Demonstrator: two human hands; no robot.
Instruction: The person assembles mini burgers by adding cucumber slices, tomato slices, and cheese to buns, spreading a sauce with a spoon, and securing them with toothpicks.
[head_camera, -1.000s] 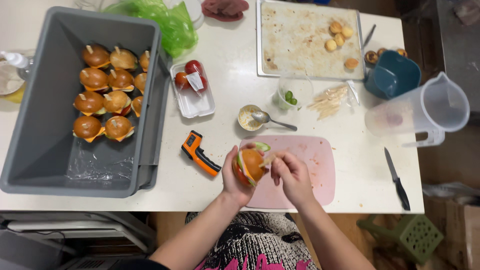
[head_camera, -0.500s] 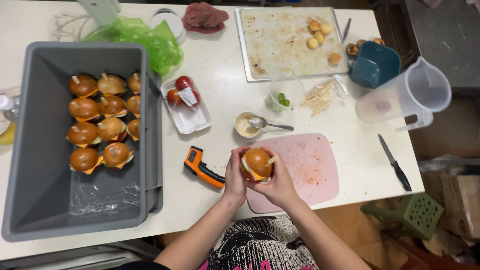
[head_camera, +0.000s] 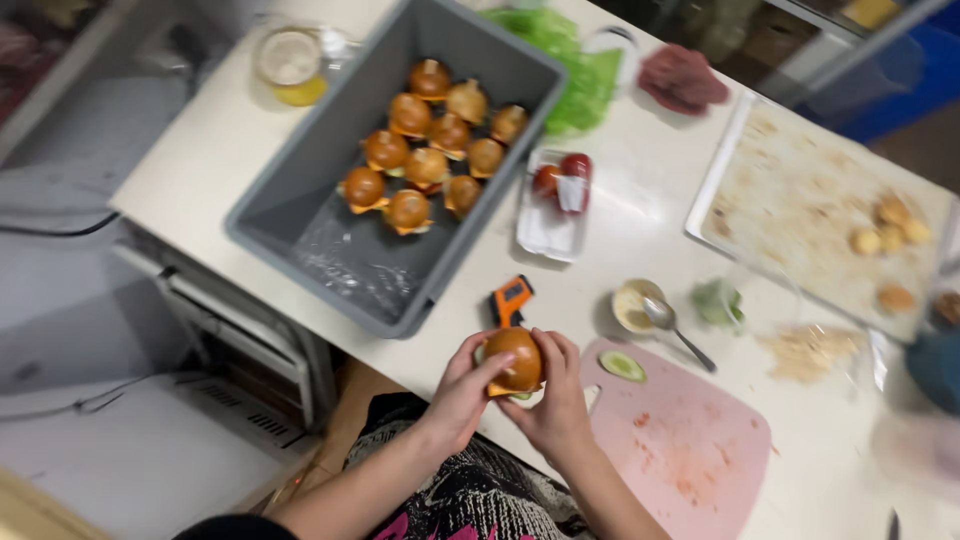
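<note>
Both hands cup one small burger (head_camera: 515, 360) at the tabletop's (head_camera: 640, 250) near edge: left hand (head_camera: 462, 385) at its 8 o'clock, right hand (head_camera: 555, 395) at 4. The grey bin (head_camera: 330, 250) of finished burgers (head_camera: 430, 150) lies toward 11 o'clock, nearer the left hand.

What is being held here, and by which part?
A small burger is cupped between both hands: the left hand grips its left side and the right hand its right side, fingers wrapped around the bun's edges.
</note>
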